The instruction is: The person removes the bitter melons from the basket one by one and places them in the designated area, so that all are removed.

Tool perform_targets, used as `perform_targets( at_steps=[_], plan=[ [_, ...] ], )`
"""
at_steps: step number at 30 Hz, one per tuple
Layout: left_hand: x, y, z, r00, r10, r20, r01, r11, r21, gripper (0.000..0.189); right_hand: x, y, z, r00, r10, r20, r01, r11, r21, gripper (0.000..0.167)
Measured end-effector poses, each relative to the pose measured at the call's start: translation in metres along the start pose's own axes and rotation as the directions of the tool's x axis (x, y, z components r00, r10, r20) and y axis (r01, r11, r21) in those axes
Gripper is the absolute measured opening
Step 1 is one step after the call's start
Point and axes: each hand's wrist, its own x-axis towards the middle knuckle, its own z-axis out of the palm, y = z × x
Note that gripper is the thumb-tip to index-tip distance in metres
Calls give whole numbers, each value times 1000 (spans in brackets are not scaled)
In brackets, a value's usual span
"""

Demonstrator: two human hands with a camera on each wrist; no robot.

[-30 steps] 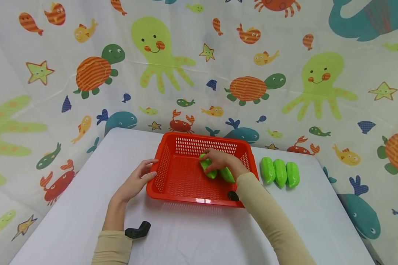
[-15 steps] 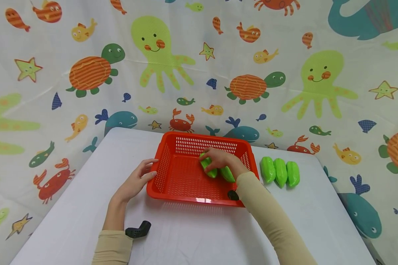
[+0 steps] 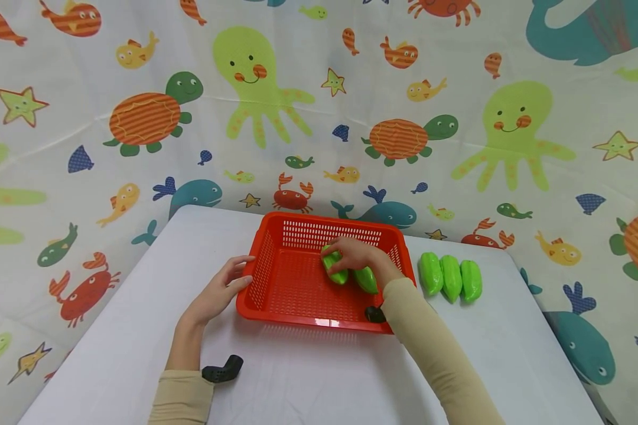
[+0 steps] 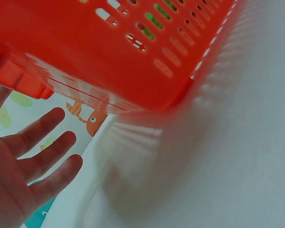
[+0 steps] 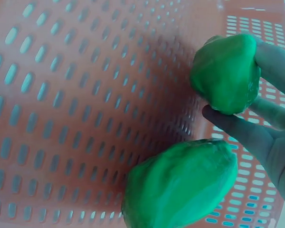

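A red plastic basket [image 3: 298, 283] with slotted walls stands on the table. My left hand [image 3: 225, 287] is at its left rim, fingertips right against the edge; in the left wrist view several fingers [image 4: 47, 166] are spread and fairly straight below the rim. Inside the basket, my right hand [image 3: 353, 252] pinches a bright green, ridged, oblong fruit [image 3: 334, 265] between thumb and fingers, its end facing the camera in the right wrist view. A second green fruit [image 5: 180, 185] lies beside it on the basket floor, partly hidden by the right hand in the head view.
Several more such green fruits [image 3: 451, 278] lie side by side on the white table [image 3: 298, 378], right of the basket. Behind the table hangs a curtain [image 3: 308, 77] printed with sea animals. Black wrist devices [image 3: 223, 369] stick out from both sleeves.
The head view has shifted very slightly. Both hands, the basket and the fruits stay in nearly the same places, with the right hand still on the same green fruit.
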Motion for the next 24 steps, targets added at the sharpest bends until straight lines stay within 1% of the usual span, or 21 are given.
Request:
perform_targets(
  at_steps=[3,6,12,16,24],
  plan=[
    [-1,0,0,1000,1,3,-1,1000,-2,53,-2,-2,-2,1000,5,-12,-4,999,43,50],
    [-1,1,0,1000,-1,-4,1,1000,-8,52,-4,-5,-4,1000,6,-25,-4,998,62,52],
    [-2,1,1,1000,5,-2,-5,1000,-11,52,-6,-10,-10,997,-25,-70,31,997,76,53],
    [-1,0,0,1000,2,4,-2,1000,-6,52,-7,-13,-13,994,-21,-104,35,991,128,52],
    [0,-1,0,1000,-9,-5,9,1000,9,51,-17,-19,-26,972,-20,-233,73,973,218,46]
  ],
)
